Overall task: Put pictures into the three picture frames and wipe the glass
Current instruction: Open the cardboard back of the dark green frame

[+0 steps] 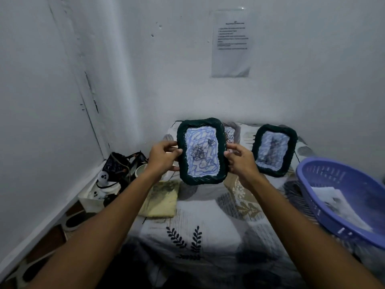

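- White walls meet in a corner behind a bed [208, 209] spread with a leaf-patterned sheet; a printed notice [230, 43] is taped high on the far wall.
- We hold a dark green woven frame [201, 151] upright in the air above the bed, its picture of blue scribble and small roses already behind the glass and facing us.
- Our left hand [163, 157] pinches the frame's left edge with thumb in front and fingers curled behind; our right hand [239, 161] grips the right edge the same way. Both grips are narrow, on the rim only.
- A second frame [274, 150], also filled, stands propped near the wall to the right. A third seems to sit behind the held one, mostly hidden, so we cannot say how it stands.
- A yellow cloth [161, 200] lies on the sheet, below and left of the held frame; a purple basket [341, 199] with papers sits at the right.
- Risk: thumbs placed close to the glass could smear it, undoing any wiping.
- Risk: setting this frame down on soft bedding, it may tip forward or knock over the standing frame beside it.
- Risk: letting go with one hand to reach the cloth leaves a thin edge grip, and the frame could twist or drop.
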A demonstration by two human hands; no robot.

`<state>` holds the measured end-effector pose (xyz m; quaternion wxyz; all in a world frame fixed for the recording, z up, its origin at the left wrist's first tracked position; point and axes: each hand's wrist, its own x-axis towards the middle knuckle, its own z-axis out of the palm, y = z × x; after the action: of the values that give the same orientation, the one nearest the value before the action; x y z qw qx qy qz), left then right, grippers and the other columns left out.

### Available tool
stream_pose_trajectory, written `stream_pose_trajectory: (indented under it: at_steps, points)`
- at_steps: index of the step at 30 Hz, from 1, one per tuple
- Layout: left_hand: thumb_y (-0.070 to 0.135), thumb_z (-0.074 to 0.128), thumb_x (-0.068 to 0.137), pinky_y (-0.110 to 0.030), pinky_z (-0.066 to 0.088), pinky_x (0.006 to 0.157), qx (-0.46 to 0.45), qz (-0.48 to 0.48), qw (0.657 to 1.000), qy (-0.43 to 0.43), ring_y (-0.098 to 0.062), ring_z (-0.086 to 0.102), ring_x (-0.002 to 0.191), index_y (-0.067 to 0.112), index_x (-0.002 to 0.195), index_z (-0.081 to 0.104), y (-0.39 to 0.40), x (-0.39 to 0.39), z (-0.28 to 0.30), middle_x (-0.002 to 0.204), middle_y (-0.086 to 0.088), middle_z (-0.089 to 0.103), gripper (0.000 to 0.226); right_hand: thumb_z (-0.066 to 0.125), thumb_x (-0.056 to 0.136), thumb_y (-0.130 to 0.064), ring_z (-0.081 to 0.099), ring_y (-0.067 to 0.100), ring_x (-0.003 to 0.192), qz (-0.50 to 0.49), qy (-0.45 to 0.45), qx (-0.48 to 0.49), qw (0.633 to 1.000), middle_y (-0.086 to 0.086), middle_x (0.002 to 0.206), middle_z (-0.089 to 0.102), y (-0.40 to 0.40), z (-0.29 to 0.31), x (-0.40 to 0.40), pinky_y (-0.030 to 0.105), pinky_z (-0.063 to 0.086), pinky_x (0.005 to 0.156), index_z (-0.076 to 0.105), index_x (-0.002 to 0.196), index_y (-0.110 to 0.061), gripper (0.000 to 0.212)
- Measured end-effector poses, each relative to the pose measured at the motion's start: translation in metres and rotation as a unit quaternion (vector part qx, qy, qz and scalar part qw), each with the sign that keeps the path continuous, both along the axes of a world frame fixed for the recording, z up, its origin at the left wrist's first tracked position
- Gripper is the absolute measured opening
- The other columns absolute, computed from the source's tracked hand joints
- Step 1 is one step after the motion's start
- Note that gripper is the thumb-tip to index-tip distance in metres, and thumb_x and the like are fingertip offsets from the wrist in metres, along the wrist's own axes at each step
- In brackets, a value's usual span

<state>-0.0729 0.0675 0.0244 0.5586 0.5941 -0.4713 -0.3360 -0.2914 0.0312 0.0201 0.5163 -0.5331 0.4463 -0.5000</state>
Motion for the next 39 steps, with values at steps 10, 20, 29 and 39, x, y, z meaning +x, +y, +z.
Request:
stream_pose_trajectory:
  at_steps: [10,20,29,39]
  points:
    - [0.002,0.064,0.088,-0.035,0.057,0.049,-0.022,-0.039,0.999,-0.001,-0.02,0.066,0.067,0.002,0.112,0.06,0.033,-0.034,-0.011,0.088,-0.011,0.062,0.024,0.054,0.095,-0.003,0.063,0.012,0.063,-0.008,-0.034,0.02,0.999,0.008,0.087,0.066,0.048,-0.007,-0.043,0.024,0.05,0.05,0.061,0.109,-0.009,0.017]
    - [0.004,0.068,0.086,-0.038,0.059,0.052,-0.03,-0.044,0.999,-0.013,-0.022,0.068,0.071,0.0,0.117,0.061,0.034,-0.039,-0.027,0.099,-0.017,0.063,0.032,0.058,0.092,-0.001,0.063,0.016,0.069,-0.021,-0.067,0.028,0.997,0.003,0.085,0.067,0.058,-0.023,-0.051,0.025,0.05,0.051,0.062,0.096,-0.014,0.015]
    - [0.013,0.069,0.087,-0.042,0.06,0.065,-0.068,0.042,0.996,-0.028,-0.022,0.066,0.086,0.007,0.121,0.058,0.009,-0.058,-0.019,0.102,-0.007,0.065,0.036,0.062,0.085,0.007,0.066,0.008,0.068,-0.007,-0.045,-0.091,0.995,-0.005,0.07,0.069,0.045,-0.007,-0.041,0.023,0.054,0.057,0.067,0.085,-0.013,0.021]
    - [0.016,0.077,0.079,-0.043,0.061,0.066,-0.037,-0.024,0.988,0.146,-0.023,0.07,0.072,-0.006,0.099,0.062,0.016,-0.12,0.009,0.083,-0.018,0.068,0.033,0.075,0.077,-0.006,0.066,0.018,0.076,-0.167,0.251,-0.332,0.894,0.005,0.087,0.073,0.042,-0.021,-0.024,0.037,0.056,0.07,0.074,0.101,-0.009,0.023]
